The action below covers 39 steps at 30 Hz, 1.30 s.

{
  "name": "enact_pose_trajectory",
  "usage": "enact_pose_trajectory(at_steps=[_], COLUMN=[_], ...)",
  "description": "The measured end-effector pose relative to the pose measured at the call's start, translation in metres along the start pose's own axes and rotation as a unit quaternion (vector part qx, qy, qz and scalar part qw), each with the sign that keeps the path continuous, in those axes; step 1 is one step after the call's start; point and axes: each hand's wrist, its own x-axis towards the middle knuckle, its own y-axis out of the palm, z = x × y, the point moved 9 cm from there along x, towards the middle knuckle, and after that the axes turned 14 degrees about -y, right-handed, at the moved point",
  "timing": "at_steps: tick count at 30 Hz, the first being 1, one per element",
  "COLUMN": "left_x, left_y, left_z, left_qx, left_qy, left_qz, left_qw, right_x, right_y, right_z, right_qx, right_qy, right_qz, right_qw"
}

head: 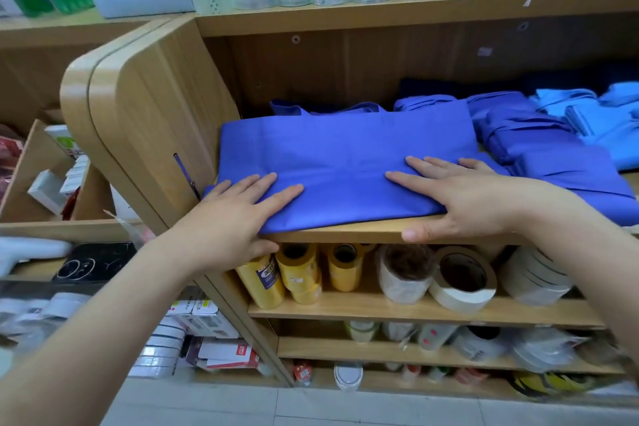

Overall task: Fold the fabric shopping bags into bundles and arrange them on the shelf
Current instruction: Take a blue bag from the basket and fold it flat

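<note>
Blue fabric bag [345,152] lies flat at the front left corner of the shelf [345,231], its long axis along the front edge and its handles toward the back. The left hand [235,214] and right hand [460,197] press on its near edge, fingers straight and spread. Folded blue bags [539,145] lie to its right, and tape rolls [460,277] fill the level below.
</note>
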Motion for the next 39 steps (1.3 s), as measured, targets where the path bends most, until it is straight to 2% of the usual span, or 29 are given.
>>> enact_pose_trajectory(at_steps=[4,7,10,13,14,16,18,20,22,24,26,28,29,33,39], left_x=[-0.023,-0.033,-0.034,-0.031,-0.03,-0.03,-0.031,-0.029,-0.021,-0.009,0.008,0.017,0.017,0.003,-0.033], left_y=[-0.016,-0.033,-0.053,-0.065,-0.066,-0.07,-0.077,-0.08,-0.08,-0.081,-0.071,-0.049,-0.039,-0.027,-0.028], left_z=[0.004,0.019,0.035,0.047,0.049,0.047,0.041,0.034,0.027,0.012,-0.002,-0.011,-0.014,-0.011,-0.026], left_qx=[-0.05,-0.102,-0.267,-0.359,-0.353,-0.255,-0.096,0.014,0.092,0.126,0.039,-0.067,-0.074,-0.1,-0.149], left_qy=[0.005,-0.011,-0.013,-0.042,-0.064,-0.123,-0.179,-0.206,-0.207,-0.152,-0.073,-0.046,-0.042,-0.035,-0.019], left_qz=[-0.016,0.009,0.022,-0.022,-0.051,-0.12,-0.19,-0.212,-0.22,-0.238,-0.181,-0.056,-0.03,-0.046,-0.017], left_qw=[0.999,0.995,0.963,0.932,0.932,0.952,0.96,0.955,0.949,0.951,0.98,0.995,0.996,0.993,0.988], right_x=[-0.012,-0.022,-0.03,-0.029,-0.029,-0.027,-0.019,-0.009,0.001,0.01,0.02,0.031,0.035,0.033,0.024], right_y=[-0.003,-0.016,-0.035,-0.055,-0.062,-0.074,-0.08,-0.084,-0.09,-0.098,-0.1,-0.092,-0.085,-0.069,-0.057], right_z=[0.002,0.003,-0.008,-0.028,-0.033,-0.043,-0.044,-0.042,-0.04,-0.033,-0.027,-0.025,-0.027,-0.031,-0.029], right_qx=[-0.026,0.027,0.11,0.127,0.119,0.097,0.063,-0.003,-0.081,-0.147,-0.185,-0.198,-0.197,-0.166,-0.008], right_qy=[-0.033,-0.05,-0.045,-0.005,0.018,0.062,0.083,0.098,0.113,0.122,0.124,0.124,0.126,0.14,0.147], right_qz=[-0.003,-0.046,-0.097,-0.156,-0.175,-0.198,-0.178,-0.14,-0.118,-0.113,-0.114,-0.097,-0.084,-0.103,-0.195], right_qw=[0.999,0.997,0.988,0.98,0.977,0.973,0.979,0.985,0.983,0.975,0.968,0.968,0.969,0.971,0.97])
